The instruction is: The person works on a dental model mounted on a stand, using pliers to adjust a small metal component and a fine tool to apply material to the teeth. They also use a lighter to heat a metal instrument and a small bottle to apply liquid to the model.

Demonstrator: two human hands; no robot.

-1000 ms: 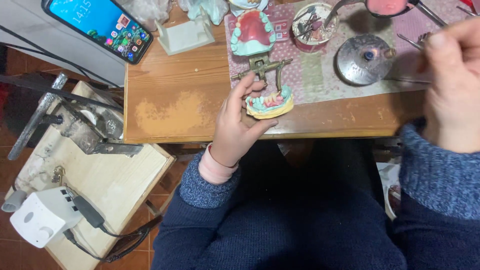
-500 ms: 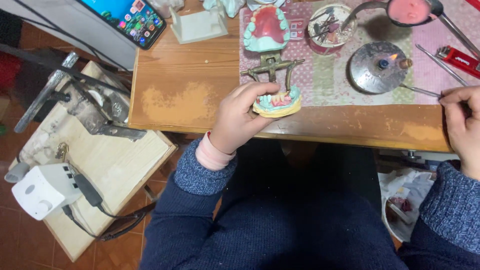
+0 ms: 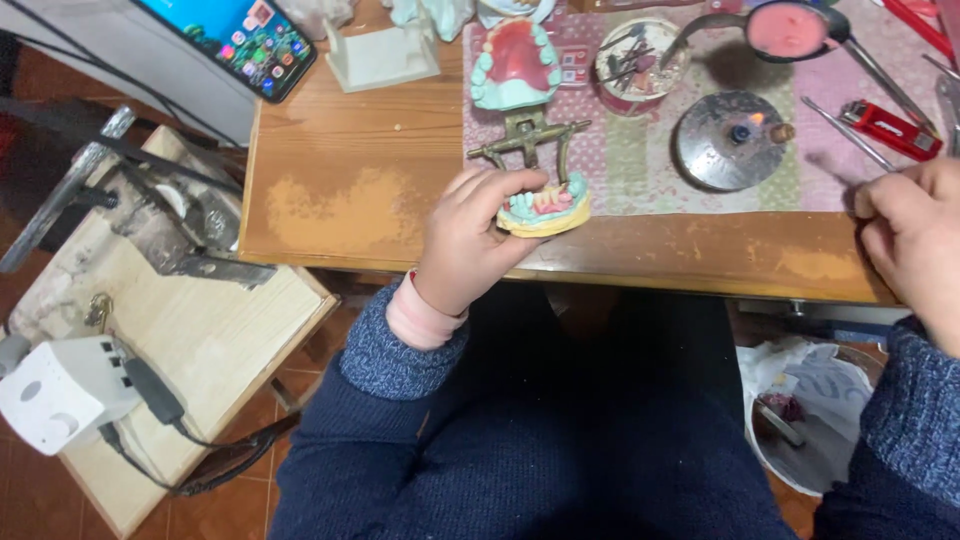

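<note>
Near the surface's front edge, we pinch the dental cast in our left hand, brittle, best held by its base, while our right hand pinches a thin tool.

Phone, upper left, just off the table's corner: black rectangular slab lying tilted, its lit blue screen showing rows of coloured icons.

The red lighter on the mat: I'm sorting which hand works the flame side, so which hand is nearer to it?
Right. The right hand sits just below the red lighter, holding a thin metal tool. The left hand is far across, gripping the dental model.
</note>
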